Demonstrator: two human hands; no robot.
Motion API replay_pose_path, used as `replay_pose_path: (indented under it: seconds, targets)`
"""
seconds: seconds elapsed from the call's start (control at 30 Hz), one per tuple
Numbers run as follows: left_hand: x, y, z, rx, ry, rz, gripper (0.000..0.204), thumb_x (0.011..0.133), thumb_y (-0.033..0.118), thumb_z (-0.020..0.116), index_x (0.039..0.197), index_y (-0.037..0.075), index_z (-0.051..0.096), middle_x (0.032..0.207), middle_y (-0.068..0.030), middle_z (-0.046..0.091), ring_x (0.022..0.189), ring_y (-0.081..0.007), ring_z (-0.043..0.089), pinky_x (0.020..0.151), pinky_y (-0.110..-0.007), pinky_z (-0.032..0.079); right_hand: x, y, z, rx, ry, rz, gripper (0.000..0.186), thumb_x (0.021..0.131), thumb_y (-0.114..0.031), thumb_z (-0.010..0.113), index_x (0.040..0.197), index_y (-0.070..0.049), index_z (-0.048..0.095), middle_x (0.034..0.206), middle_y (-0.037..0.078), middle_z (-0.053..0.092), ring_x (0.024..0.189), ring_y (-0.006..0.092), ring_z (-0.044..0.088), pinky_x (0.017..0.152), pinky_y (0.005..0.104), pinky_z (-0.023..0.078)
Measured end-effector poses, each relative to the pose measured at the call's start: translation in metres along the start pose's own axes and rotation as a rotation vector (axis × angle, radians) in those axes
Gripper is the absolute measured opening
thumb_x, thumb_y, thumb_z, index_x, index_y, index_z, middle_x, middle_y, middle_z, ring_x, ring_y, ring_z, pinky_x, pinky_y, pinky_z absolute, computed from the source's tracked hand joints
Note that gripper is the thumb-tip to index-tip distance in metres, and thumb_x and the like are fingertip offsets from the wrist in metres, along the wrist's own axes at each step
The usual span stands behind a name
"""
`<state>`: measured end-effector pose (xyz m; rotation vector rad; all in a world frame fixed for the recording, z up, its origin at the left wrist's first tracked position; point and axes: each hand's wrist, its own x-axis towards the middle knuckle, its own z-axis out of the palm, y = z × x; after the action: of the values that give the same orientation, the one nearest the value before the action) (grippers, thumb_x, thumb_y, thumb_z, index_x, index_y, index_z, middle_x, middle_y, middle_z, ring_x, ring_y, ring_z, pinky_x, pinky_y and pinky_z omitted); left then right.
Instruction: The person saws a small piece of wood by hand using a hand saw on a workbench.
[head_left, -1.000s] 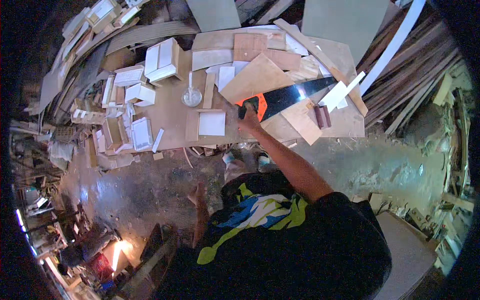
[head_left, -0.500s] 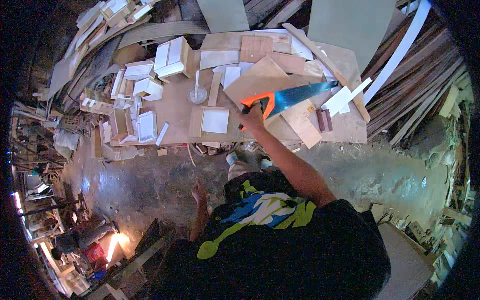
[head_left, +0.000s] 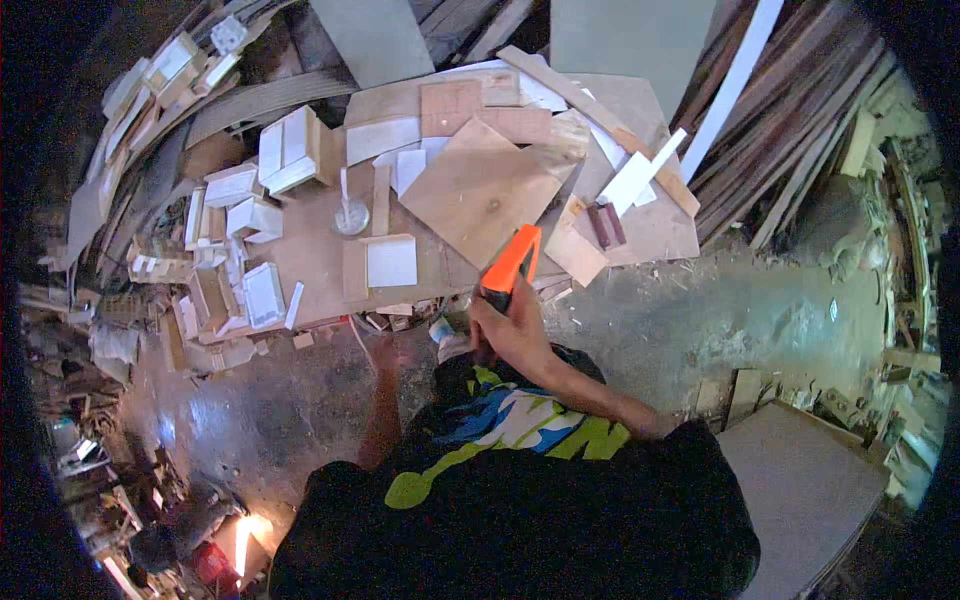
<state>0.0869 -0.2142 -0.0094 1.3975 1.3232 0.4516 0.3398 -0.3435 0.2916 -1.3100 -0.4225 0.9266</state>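
In a cluttered woodworking shop, a worker in a black shirt (head_left: pixel 560 510) with a green, blue and white print stands at a plywood counter (head_left: pixel 305 240), the right hand (head_left: pixel 515 325) wrapped around the black grip of an orange-handled saw (head_left: pixel 520 250). With the clock face centered on that hand, the saw's handle points to 12 o'clock, seen over the counter's near edge; its blade cannot be clearly made out. The left hand (head_left: pixel 388 350), blurred and in shadow, is between 8 and 9 o'clock, out over the floor (head_left: pixel 720 330) just short of the counter; whether its fingers are spread or curled cannot be told.

A square plywood panel (head_left: pixel 487 195) lies with a corner toward the worker at 12 o'clock, just beyond the saw. At 1 o'clock is a pale board (head_left: pixel 575 245), with a maroon block (head_left: pixel 606 226) beside it and a white strip (head_left: pixel 640 180) beyond. A clear jar (head_left: pixel 350 217) with a white stick upright in it stands at 10 o'clock, near a white panel (head_left: pixel 392 262); white-topped wooden boxes (head_left: pixel 295 150) crowd the counter farther out. Long dark timber (head_left: pixel 800 120) is heaped at 2 o'clock, and a light (head_left: pixel 242 545) glows between 7 and 8 o'clock.
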Motion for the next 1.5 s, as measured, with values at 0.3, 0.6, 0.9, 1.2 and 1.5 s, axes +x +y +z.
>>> replay_pose_path:
  seconds: [0.3, 0.6, 0.9, 1.2, 1.5]
  targets:
    - [0.068, 0.055, 0.095, 0.649, 0.182, 0.885, 0.030, 0.084, 0.030, 0.045, 0.078, 0.001, 0.053, 0.054, -0.0112, 0.049, 0.051, -0.0256, 0.053, 0.054, -0.038, 0.046, -0.091, -0.116, -0.089, 0.116, 0.252, 0.091, 0.017, 0.070, -0.002, 0.058, 0.084, -0.004, 0.049, 0.054, 0.000, 0.046, 0.036, 0.0087, 0.040, 0.032, 0.0212, 0.030]
    - [0.131, 0.069, 0.167, 0.235, 0.141, -0.135, 0.039, 0.083, 0.034, 0.047, 0.071, -0.001, 0.058, 0.057, -0.0119, 0.056, 0.060, -0.0238, 0.056, 0.059, -0.038, 0.043, -0.180, -0.095, -0.164, -0.187, 0.570, -0.246, 0.030, 0.056, -0.016, 0.063, 0.076, 0.000, 0.047, 0.057, 0.003, 0.049, 0.041, 0.0115, 0.044, 0.039, 0.0221, 0.035]
    - [0.136, 0.063, 0.169, 0.084, 0.317, 0.171, 0.026, 0.066, 0.027, 0.062, 0.074, 0.002, 0.063, 0.069, -0.0111, 0.062, 0.066, -0.0221, 0.058, 0.062, -0.033, 0.045, -0.237, -0.045, -0.233, 0.142, 0.806, -0.210, 0.045, 0.067, 0.001, 0.059, 0.108, -0.001, 0.041, 0.092, 0.012, 0.054, 0.084, 0.0229, 0.053, 0.075, 0.0350, 0.044]
    - [0.099, 0.077, 0.158, 0.199, 0.338, 0.247, 0.021, 0.069, 0.026, 0.064, 0.071, 0.006, 0.066, 0.057, -0.0072, 0.060, 0.051, -0.0172, 0.057, 0.053, -0.029, 0.046, -0.180, -0.004, -0.272, -0.680, 1.012, -0.351, 0.015, 0.078, -0.010, 0.060, 0.091, -0.002, 0.057, 0.062, -0.003, 0.051, 0.046, 0.0037, 0.037, 0.041, 0.0196, 0.026]
    - [0.052, 0.139, 0.134, -0.221, 0.182, 0.103, 0.038, 0.084, 0.029, 0.046, 0.054, 0.005, 0.041, 0.043, -0.0049, 0.044, 0.032, -0.0158, 0.043, 0.032, -0.030, 0.034, -0.143, 0.031, -0.266, -0.039, 1.152, -0.085, 0.014, 0.069, -0.013, 0.065, 0.073, -0.005, 0.055, 0.053, -0.003, 0.046, 0.040, 0.0066, 0.037, 0.037, 0.0229, 0.027]
